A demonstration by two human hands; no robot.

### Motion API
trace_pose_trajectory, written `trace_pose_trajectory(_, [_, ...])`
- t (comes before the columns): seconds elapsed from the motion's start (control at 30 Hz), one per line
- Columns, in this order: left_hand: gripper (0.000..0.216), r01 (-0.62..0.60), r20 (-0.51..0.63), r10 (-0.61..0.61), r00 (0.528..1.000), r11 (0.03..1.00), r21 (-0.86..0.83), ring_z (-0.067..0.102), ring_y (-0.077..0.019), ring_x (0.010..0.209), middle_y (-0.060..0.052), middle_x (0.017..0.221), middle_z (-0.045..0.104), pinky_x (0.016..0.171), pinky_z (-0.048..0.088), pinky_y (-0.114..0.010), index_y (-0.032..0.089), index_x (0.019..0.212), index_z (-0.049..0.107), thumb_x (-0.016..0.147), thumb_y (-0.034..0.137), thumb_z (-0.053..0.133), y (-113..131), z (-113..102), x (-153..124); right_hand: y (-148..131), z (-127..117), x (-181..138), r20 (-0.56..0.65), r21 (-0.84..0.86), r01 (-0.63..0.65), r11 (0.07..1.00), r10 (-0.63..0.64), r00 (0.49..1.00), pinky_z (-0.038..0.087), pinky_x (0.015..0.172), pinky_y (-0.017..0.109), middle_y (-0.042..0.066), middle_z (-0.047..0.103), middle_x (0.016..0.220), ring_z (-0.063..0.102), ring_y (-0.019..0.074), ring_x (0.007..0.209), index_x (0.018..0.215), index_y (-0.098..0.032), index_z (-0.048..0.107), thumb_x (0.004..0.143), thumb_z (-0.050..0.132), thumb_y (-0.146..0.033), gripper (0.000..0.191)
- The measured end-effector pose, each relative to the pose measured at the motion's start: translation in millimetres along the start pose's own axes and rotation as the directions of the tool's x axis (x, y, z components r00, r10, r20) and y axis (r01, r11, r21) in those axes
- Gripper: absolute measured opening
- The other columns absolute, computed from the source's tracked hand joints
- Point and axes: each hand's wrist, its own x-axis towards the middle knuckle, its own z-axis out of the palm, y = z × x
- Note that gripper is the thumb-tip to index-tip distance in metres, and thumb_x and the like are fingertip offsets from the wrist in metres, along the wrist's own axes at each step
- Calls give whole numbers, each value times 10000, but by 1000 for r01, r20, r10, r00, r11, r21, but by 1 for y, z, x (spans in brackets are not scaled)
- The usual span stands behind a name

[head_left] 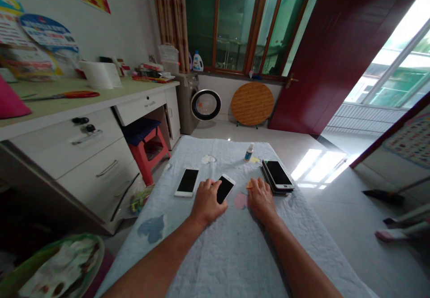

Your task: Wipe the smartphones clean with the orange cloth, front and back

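Observation:
My left hand (208,202) is closed around a white smartphone (225,189) with a dark screen, thumb and fingers on its edges, tilted slightly above the cloth. My right hand (261,199) rests low on the tablecloth (235,249), its fingers bent down over a small orange piece (249,185); only a corner of that piece shows, so its kind is unclear. To the left lies another white smartphone (187,182), screen up. Just right of my right hand is a stack of phones (277,175), a white-framed one on top. A small spray bottle (249,152) stands upright farther back.
A counter with drawers (101,150) runs along the left, a red stool (151,152) under it. At lower left sits a waste bin (96,262). Behind are an open front-loading washer (188,101) and a round wooden tabletop (252,103). Another person's foot (386,235) shows at right.

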Motion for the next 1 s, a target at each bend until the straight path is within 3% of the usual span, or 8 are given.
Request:
trace_pose_trajectory(0.2, [540, 50, 73, -52, 996, 998, 27, 497, -271, 1055, -109, 1154, 556, 967, 375, -371, 159, 1214, 549, 717, 357, 625, 1, 6, 2, -3, -8, -1, 22, -21, -15, 1000, 15, 1000, 359, 785, 321, 96, 578, 1065, 499, 236, 943, 1038, -216, 588, 901, 432, -229, 209])
trace_pose_trajectory(0.37, [724, 3, 223, -9, 975, 1000, 26, 461, -317, 1168, -120, 1324, 502, 1014, 342, -412, 180, 1300, 492, 678, 506, 668, -9, -9, 3, -3, -12, -1, -3, 24, 10, 1000, -10, 1000, 351, 809, 315, 79, 577, 1060, 493, 223, 943, 995, -217, 609, 914, 429, -277, 205])
trace_pose_trajectory(0.5, [853, -92, 412, 97, 906, 995, -33, 407, -327, 1252, -140, 1396, 432, 1048, 324, -397, 157, 1356, 434, 592, 387, 736, -18, -28, 4, 2, -9, 2, -1, 97, 35, 995, -35, 999, 345, 847, 293, 75, 585, 1064, 492, 209, 959, 954, -209, 640, 890, 463, -214, 188])
trace_pose_trajectory(0.6, [816, -109, 467, 141, 873, 989, -95, 421, -310, 1254, -122, 1387, 440, 1046, 336, -389, 188, 1350, 440, 593, 306, 723, -20, -37, 6, 4, -7, 3, 8, 158, 30, 987, -32, 999, 349, 851, 278, 77, 588, 1067, 499, 201, 951, 962, -202, 651, 861, 489, -177, 192])
trace_pose_trajectory(0.8, [703, -110, 389, 176, 904, 976, -185, 514, -269, 1161, -115, 1275, 531, 1002, 397, -344, 152, 1270, 523, 617, 292, 740, -15, -29, 6, 5, -1, 5, -5, 174, -10, 985, 11, 1000, 353, 851, 287, 101, 593, 1072, 497, 220, 964, 1135, -180, 606, 837, 487, -139, 323])
trace_pose_trajectory(1.0, [572, -103, 227, 135, 965, 984, -148, 512, -267, 1172, -128, 1251, 555, 1016, 392, -356, 135, 1210, 572, 707, 369, 712, -6, -5, -2, 12, 6, 8, -7, 294, 24, 955, -23, 1000, 376, 807, 268, 74, 598, 967, 517, 193, 894, 847, -201, 691, 851, 449, -143, 249])
